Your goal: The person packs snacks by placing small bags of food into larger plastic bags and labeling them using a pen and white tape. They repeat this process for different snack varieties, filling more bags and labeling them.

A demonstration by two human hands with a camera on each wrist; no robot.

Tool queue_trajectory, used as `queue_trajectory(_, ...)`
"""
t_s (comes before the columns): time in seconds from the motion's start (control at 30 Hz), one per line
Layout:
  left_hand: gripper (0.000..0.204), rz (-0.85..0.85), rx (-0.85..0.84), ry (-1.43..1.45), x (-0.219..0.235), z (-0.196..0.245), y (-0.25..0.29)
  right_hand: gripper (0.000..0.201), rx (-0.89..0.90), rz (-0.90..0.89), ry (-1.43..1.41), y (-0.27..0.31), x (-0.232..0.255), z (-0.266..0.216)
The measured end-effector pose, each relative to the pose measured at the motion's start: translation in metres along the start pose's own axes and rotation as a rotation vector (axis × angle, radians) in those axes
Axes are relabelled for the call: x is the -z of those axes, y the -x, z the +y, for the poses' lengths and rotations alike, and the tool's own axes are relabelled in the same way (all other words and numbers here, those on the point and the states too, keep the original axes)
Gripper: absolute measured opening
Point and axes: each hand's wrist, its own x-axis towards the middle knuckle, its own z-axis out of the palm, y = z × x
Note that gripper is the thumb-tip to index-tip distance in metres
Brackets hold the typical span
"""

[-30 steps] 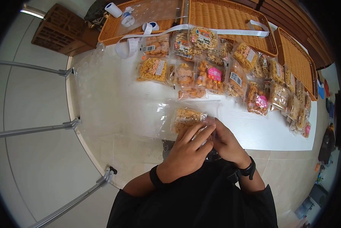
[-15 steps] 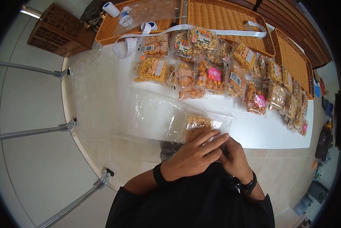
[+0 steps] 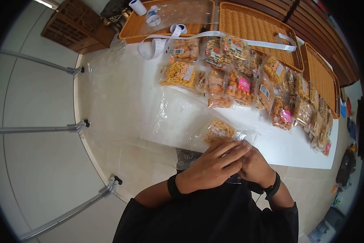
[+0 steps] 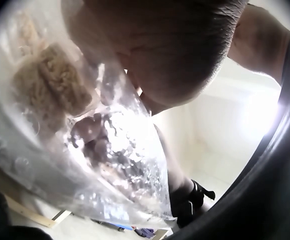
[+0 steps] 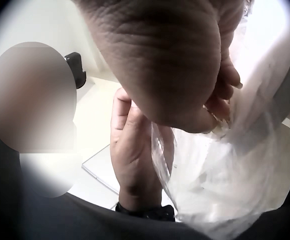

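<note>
A clear plastic bag (image 3: 165,115) stretches from the hands toward the left, over the near part of the table. Inside it shows a packet of pale yellow snack pieces (image 3: 218,130). The left hand (image 3: 212,168) pinches the bag's near right end, its fingers lying over the film and hiding part of the packet. Close beside it, the right hand (image 3: 257,166) grips the same end with curled fingers. In the right wrist view the right hand (image 5: 165,65) has its fingertips on crumpled film. Snack blocks (image 4: 52,82) show through the plastic in the left wrist view.
Several rows of snack packets (image 3: 242,86) cover the white table (image 3: 311,156) beyond the hands. A strip of white labels (image 3: 250,42) runs along wicker trays (image 3: 259,24) at the back. A folding panel (image 3: 32,101) stands at left.
Both hands first shift slightly right with the bag and packet, and more of the film spreads out leftward. Then the head view swings, and the packet tilts a little. Both hands keep their hold.
</note>
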Motion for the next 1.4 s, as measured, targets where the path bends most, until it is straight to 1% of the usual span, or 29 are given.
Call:
queue_trajectory(0.07,0.012,0.008,0.011,0.011,0.001,0.000,0.000,0.025,0.022,0.094,0.083,-0.003,-0.001,-0.006)
queue_trajectory(0.17,0.011,0.003,-0.009,-0.049,-0.005,-0.001,0.004,0.028,-0.099,-0.036,0.045,-0.007,0.001,-0.008)
queue_trajectory(0.27,0.009,-0.023,-0.017,-0.035,0.000,0.000,0.001,0.033,-0.234,-0.141,0.002,-0.017,-0.002,-0.011)
queue_trajectory(0.37,0.008,-0.023,-0.006,-0.025,0.004,-0.001,0.003,0.039,-0.165,-0.080,-0.209,-0.031,-0.011,-0.008)
queue_trajectory(0.47,0.008,0.000,0.003,-0.056,0.004,0.001,0.004,0.041,-0.173,-0.069,-0.222,-0.037,-0.017,-0.012)
queue_trajectory(0.57,0.009,0.009,0.015,-0.068,0.005,0.002,0.006,0.041,-0.123,0.010,-0.093,-0.048,-0.024,-0.010)
queue_trajectory(0.63,0.009,0.016,0.022,-0.084,0.005,0.000,0.007,0.041,-0.212,0.001,-0.285,-0.048,-0.034,-0.006)
queue_trajectory(0.7,0.009,0.023,0.028,-0.091,0.007,-0.001,0.008,0.042,-0.255,-0.128,-0.299,-0.053,-0.032,-0.003)
queue_trajectory(0.77,0.009,0.030,0.036,-0.091,0.011,-0.001,0.008,0.043,-0.247,-0.373,-0.136,-0.073,-0.016,-0.006)
queue_trajectory(0.87,0.009,0.035,0.059,-0.069,0.014,-0.001,0.010,0.044,-0.227,-0.286,-0.464,-0.063,-0.024,0.009)
queue_trajectory(0.97,0.008,0.001,0.040,-0.090,0.014,0.001,0.011,0.041,-0.058,-0.144,-0.306,-0.056,-0.031,0.007)
queue_trajectory(1.0,0.008,0.006,0.038,-0.086,0.013,0.001,0.010,0.042,-0.134,-0.129,-0.497,-0.052,-0.036,0.008)
queue_trajectory(1.1,0.008,0.016,0.034,-0.080,0.013,-0.001,0.008,0.043,-0.355,-0.077,-1.070,-0.034,-0.076,0.020)
queue_trajectory(1.17,0.007,0.020,0.034,-0.087,0.015,-0.002,0.008,0.044,-0.497,-0.043,-1.454,-0.039,-0.081,0.017)
queue_trajectory(1.2,0.007,0.028,0.038,-0.085,0.015,-0.003,0.008,0.045,-0.392,-0.065,-1.277,-0.042,-0.075,0.019)
queue_trajectory(1.23,0.007,0.036,0.041,-0.084,0.016,-0.003,0.007,0.047,-0.289,-0.085,-1.099,-0.068,-0.046,0.008)
queue_trajectory(1.3,0.006,0.038,0.048,-0.091,0.017,-0.003,0.006,0.049,-0.126,-0.133,-0.687,-0.089,-0.033,-0.001)
queue_trajectory(1.37,0.006,0.030,0.055,-0.106,0.019,-0.004,0.007,0.052,-0.007,-0.184,-0.216,-0.093,-0.036,-0.002)
queue_trajectory(1.4,0.006,0.031,0.050,-0.111,0.019,-0.005,0.008,0.052,0.014,-0.198,-0.093,-0.092,-0.037,-0.002)
